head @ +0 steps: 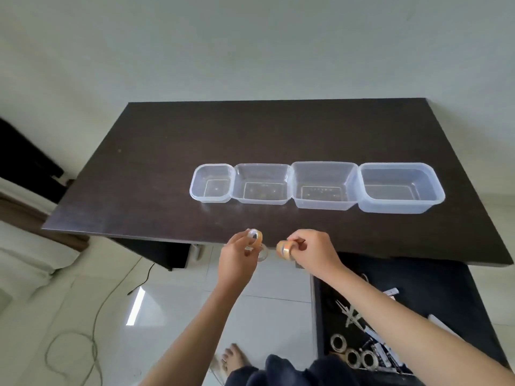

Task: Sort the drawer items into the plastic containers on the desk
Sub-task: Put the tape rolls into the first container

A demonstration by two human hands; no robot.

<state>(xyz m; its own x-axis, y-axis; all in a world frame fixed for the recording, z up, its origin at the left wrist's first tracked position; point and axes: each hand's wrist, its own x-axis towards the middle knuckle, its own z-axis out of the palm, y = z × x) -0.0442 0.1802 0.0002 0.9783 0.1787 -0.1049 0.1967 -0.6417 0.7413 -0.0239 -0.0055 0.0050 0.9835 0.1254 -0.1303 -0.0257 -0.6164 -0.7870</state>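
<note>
left hand [237, 253]: raised at the near edge of the desk [156, 151], fingers curled. a clear tape roll [255, 235] sits at the fingertips, pinched between thumb and fingers, its open core facing up. a second clear ring [262, 253] shows just below it, beside the same fingers; whether the hand also holds this one cannot be told.

right hand [309, 250]: level with the left, near it but apart, fingers curled. a tan tape roll [283, 249] is at the fingertips on the side facing the left hand, with a finger passing through or across its core.

plastic containers: four in a row on the desk beyond both hands, sides touching. order from the left: small container [195, 188], second container [237, 174], third container [351, 179], large container [439, 190].

open drawer [434, 277]: below the right forearm. it contains three more tape rolls [352, 356] at the near end and other small items, too blurred to identify.
</note>
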